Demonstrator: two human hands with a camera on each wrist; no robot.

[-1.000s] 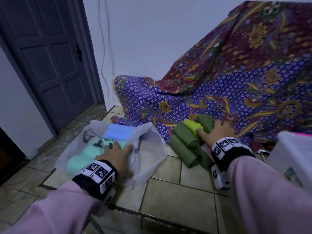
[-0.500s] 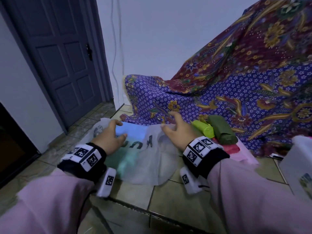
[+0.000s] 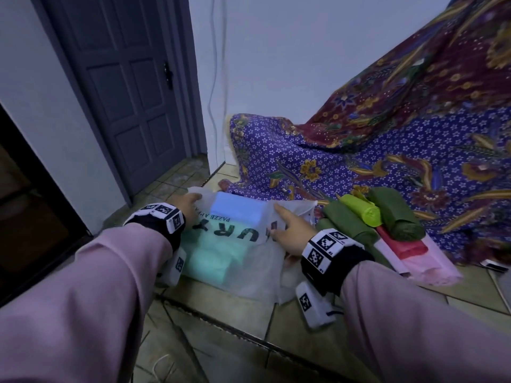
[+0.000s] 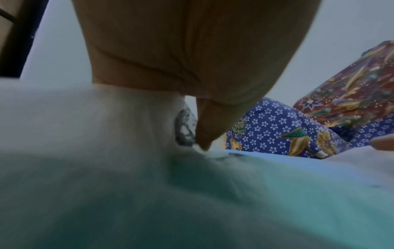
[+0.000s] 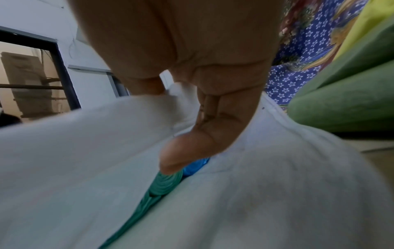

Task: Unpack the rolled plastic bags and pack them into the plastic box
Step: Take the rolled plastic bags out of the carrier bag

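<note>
Carrier bag: translucent white plastic bag (image 3: 249,261) lies on the tiled floor (image 3: 221,308), mouth toward the far side.
Print on bag: dark capitals seen upside down from the head view, legible part "URY"; a smaller line above reads "PAZZE AP…", the rest hidden by the left hand.
Bag contents: blue roll (image 3: 237,210) at the mouth, mint-green rolls (image 3: 213,258) behind it, seen through the film. In the right wrist view the spiral end of a green roll (image 5: 165,183) and a blue one show in the opening.
Left hand: left hand (image 3: 186,207) pinches the bag's rim at the left of the mouth; in the left wrist view the fingers (image 4: 208,128) are closed on white film.
Right hand: right hand (image 3: 290,233) grips the rim at the right of the mouth, thumb (image 5: 192,148) curled inside the opening with film gathered against the fingers.
Unpacked rolls: dark green rolls (image 3: 348,225), a lime-green roll (image 3: 360,210) and another dark green roll (image 3: 395,217) lie just right of the bag, partly on red and pink flat bags (image 3: 414,252).
Plastic box: not in view in any current frame.
Surroundings: batik cloth (image 3: 387,150) behind the rolls; grey panelled door (image 3: 130,87) at left.
</note>
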